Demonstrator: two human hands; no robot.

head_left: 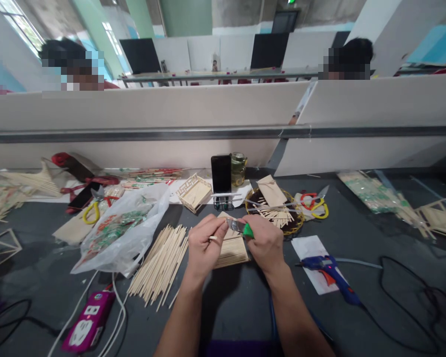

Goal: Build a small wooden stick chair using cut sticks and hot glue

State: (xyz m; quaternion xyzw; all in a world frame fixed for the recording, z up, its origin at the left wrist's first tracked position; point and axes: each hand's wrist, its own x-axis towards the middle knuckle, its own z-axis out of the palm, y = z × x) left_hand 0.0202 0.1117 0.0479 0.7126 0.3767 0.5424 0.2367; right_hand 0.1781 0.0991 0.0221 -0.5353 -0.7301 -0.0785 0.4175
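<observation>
My left hand (pixel 204 243) is closed in a pinch on a thin wooden stick (pixel 212 238). My right hand (pixel 265 243) grips green-handled cutters (pixel 241 227), whose metal jaws point left toward the stick. Both hands hover just above a flat panel of glued sticks (pixel 231 250) lying on the dark table. A loose pile of bamboo sticks (pixel 159 265) lies to the left of my left hand.
A blue glue gun (pixel 330 272) rests on white paper at the right. A phone (pixel 221 173) stands upright behind the hands, beside a jar (pixel 238 168). A round tray (pixel 278 213) holds stick pieces. A plastic bag (pixel 122 228) and a pink power strip (pixel 87 320) lie left.
</observation>
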